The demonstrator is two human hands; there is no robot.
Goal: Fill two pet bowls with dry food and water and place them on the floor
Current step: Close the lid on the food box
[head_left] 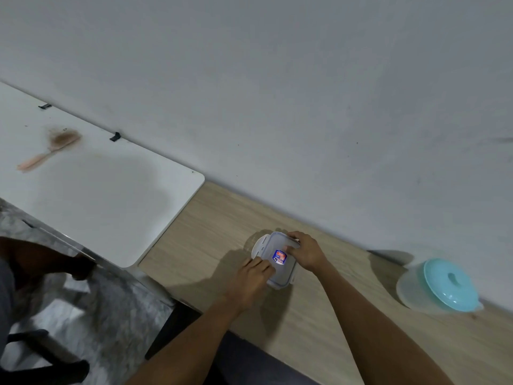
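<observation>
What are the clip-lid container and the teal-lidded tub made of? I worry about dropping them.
Clip-lid container: looks like clear, glossy plastic; see-through lid with hinged side flaps and a sticker. Teal-lidded tub: seemingly plastic too, with a frosted translucent body and a smooth opaque teal lid with moulded knob. Glass cannot be ruled out for either body.

The container lid's [277,252] sticker [279,257] is unreadable.

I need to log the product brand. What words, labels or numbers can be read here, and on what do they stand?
Sticker on the clear lid of the small container under both hands: blue, red and white print, too small and blurred to read.
Teal-lidded tub: no text visible.
Pink brush: no text visible.
</observation>
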